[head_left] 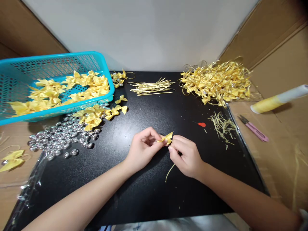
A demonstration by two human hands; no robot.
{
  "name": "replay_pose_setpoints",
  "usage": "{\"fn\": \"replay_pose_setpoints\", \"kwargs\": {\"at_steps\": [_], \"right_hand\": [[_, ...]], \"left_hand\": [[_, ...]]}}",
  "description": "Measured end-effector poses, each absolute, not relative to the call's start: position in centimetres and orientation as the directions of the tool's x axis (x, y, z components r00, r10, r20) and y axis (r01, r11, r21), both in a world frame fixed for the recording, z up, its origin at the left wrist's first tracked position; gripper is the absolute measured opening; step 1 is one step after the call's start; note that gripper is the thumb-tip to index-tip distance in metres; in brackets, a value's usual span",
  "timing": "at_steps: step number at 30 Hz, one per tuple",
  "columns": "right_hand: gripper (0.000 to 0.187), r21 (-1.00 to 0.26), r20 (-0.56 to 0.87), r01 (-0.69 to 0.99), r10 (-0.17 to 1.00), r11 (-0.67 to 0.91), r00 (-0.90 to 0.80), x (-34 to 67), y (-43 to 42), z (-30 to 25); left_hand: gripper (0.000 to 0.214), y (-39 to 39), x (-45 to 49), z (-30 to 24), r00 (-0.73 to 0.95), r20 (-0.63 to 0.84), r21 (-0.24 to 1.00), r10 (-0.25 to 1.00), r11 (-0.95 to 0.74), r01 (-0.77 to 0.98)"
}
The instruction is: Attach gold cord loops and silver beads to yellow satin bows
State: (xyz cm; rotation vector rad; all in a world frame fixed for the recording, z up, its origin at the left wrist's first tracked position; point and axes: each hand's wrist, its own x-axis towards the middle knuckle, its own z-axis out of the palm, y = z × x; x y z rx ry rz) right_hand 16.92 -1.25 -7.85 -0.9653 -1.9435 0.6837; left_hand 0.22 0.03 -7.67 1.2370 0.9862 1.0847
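My left hand and my right hand meet over the middle of the black mat. Both pinch a small yellow ribbon bow between their fingertips. A thin gold cord hangs from under my right hand down onto the mat. Both hands are closed around the bow and cord.
A turquoise basket of yellow bows stands at the left, with loose bows and silver beads beside it. Cut gold cords lie at the back, a heap of finished bows at back right. Cord trimmings, a red bit, pink snips and a thread spool sit right.
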Motion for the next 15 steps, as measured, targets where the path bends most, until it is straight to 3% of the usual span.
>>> {"fn": "replay_pose_setpoints", "kwargs": {"at_steps": [4, 15], "right_hand": [[0.030, -0.788, 0.413, 0.341, 0.851, 0.512, -0.323, 16.78, -1.17, -7.89], [0.033, -0.826, 0.386, 0.303, 0.868, 0.476, -0.312, 16.71, -1.00, -7.67]], "left_hand": [[0.023, 0.11, 0.25, -7.68, 0.241, -0.034, 0.986, 0.970, 0.071, -0.148], [0.023, -0.03, 0.36, -7.79, 0.266, 0.026, 0.991, 0.964, 0.009, -0.130]]}}
